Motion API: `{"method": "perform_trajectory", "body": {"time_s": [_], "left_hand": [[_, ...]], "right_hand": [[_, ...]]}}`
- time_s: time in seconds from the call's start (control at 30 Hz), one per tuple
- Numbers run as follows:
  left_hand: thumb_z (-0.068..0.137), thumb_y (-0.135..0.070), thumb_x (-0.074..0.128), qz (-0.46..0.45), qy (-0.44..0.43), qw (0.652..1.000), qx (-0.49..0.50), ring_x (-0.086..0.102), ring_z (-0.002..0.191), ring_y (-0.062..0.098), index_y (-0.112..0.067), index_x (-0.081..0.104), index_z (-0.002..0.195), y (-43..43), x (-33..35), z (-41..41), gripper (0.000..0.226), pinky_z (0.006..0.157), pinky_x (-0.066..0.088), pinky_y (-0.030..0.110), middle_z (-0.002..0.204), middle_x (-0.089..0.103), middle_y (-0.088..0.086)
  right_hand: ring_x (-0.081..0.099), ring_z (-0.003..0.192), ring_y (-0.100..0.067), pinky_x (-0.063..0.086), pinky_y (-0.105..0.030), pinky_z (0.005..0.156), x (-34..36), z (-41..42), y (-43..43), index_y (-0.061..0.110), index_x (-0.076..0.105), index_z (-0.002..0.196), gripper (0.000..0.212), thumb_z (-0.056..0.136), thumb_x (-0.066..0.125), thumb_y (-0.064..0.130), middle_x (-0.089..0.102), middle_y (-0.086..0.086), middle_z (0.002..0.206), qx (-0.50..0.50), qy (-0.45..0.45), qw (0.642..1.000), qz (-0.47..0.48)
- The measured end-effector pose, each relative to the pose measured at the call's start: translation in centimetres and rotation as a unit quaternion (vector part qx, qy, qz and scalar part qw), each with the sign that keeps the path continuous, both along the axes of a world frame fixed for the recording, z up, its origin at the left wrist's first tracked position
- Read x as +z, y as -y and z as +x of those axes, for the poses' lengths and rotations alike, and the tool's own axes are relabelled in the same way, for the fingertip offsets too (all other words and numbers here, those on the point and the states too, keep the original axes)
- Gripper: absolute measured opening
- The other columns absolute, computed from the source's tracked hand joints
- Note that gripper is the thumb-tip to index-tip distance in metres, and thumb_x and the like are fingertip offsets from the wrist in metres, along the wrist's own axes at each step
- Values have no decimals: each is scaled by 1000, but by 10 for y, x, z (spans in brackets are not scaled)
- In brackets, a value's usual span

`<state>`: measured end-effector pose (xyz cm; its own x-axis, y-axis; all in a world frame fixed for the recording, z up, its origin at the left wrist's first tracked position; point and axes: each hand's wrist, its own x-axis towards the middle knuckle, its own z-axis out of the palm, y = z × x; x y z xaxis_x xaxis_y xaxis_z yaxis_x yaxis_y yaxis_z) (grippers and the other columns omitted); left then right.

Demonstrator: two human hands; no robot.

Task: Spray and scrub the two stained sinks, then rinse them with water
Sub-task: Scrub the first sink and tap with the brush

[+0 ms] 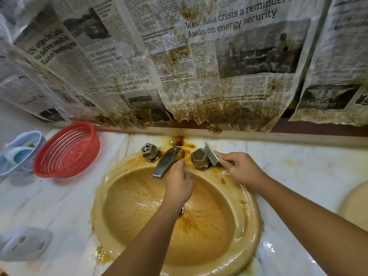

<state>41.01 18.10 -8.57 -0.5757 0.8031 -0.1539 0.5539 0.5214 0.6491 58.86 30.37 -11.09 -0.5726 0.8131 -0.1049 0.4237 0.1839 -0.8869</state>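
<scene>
A round yellowish sink (139, 226) with brown stains fills the middle of the head view, wet inside. At its back stand a metal faucet spout (166, 161), a left knob (149, 152) and a right knob (199, 157). My right hand (242, 169) grips a green scrub brush (212, 154), its bristles pressed against the right knob. My left hand (179, 181) hovers beside the spout, fingers loosely curled, touching the rim near the faucet base; it holds nothing that I can see. A second stained sink (356, 204) shows at the right edge.
A red mesh basket (67, 150) and a pale blue basket (22, 150) sit on the marble counter (49, 206) at left. A white object (23, 244) lies at the lower left. Stained newspaper (179, 66) hangs over the wall behind the faucet.
</scene>
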Motion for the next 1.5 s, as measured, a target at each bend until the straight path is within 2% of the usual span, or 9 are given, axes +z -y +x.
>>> {"method": "perform_trajectory", "body": {"time_s": [0.13, 0.23, 0.4, 0.57, 0.73, 0.97, 1.23, 1.37, 1.5], "left_hand": [[109, -24, 46, -38, 11, 996, -74, 31, 151, 19, -24, 25, 162, -8, 0, -6, 57, 119, 31, 34, 164, 34, -5], [110, -34, 40, -91, 18, 988, -124, 5, 158, 22, -22, 8, 165, -12, -5, -8, 64, 125, 17, 39, 171, 12, 1], [109, -42, 41, -91, -29, 980, -175, -20, 147, 6, -15, 0, 164, -13, -14, -13, 74, 125, -7, 36, 162, -8, -13], [105, -52, 43, -57, -99, 977, -178, -14, 154, 4, -11, 12, 163, -14, -39, -16, 77, 126, -13, 34, 171, -3, -4], [104, -56, 44, -50, -103, 975, -191, -15, 154, 5, -12, 13, 163, -13, -45, -21, 81, 125, -15, 34, 171, -3, -5], [106, -39, 49, -78, -102, 966, -223, -19, 151, 6, -13, 5, 163, -14, -42, -28, 77, 124, -12, 37, 170, -9, -4], [108, -13, 47, -74, -90, 959, -259, -12, 155, 10, -13, 8, 163, -12, -32, -42, 67, 115, -14, 25, 170, -5, -1], [107, -6, 45, -59, -111, 954, -271, -12, 156, 13, -13, 9, 163, -11, -36, -47, 67, 112, -16, 21, 171, -4, 1], [105, -2, 41, -64, -129, 947, -286, -14, 156, 16, -12, 4, 164, -12, -40, -51, 70, 112, -17, 22, 171, -7, 2]], "right_hand": [[68, 102, -14, 54, -30, 87, -3, -10, -6, 32, 67, 135, 34, 103, 61, 23, 75, 6, 118, 3, 44, 998, 42], [66, 89, -12, 54, -32, 81, -6, -5, -6, 33, 66, 134, 34, 102, 63, 24, 76, 6, 97, 10, 18, 999, 45], [68, 101, -13, 56, -34, 89, -13, -10, -4, 34, 67, 133, 33, 101, 64, 24, 76, 7, 115, -24, 5, 998, 52], [57, 72, -15, 44, -30, 68, -20, -4, 4, 41, 64, 132, 38, 100, 66, 23, 63, 1, 76, -42, -28, 996, 68], [62, 85, -15, 49, -31, 70, -11, -18, 6, 41, 63, 137, 35, 102, 58, 36, 75, 6, 100, -49, 102, 989, 97], [69, 103, -26, 55, -34, 86, -11, -23, 57, 28, 66, 137, 34, 104, 56, 30, 74, -1, 122, -141, 57, 988, 22], [66, 117, -15, 50, -25, 92, -12, -26, 86, 27, 69, 133, 33, 103, 59, 31, 72, 5, 128, -204, 3, 979, -14], [64, 97, -7, 48, -23, 81, -2, -45, 97, 25, 64, 139, 35, 105, 56, 33, 74, 3, 122, -267, -31, 963, 8], [69, 102, -26, 50, -32, 83, 2, -60, 96, 16, 66, 136, 34, 106, 54, 27, 75, -11, 116, -299, 1, 954, 22]]}}
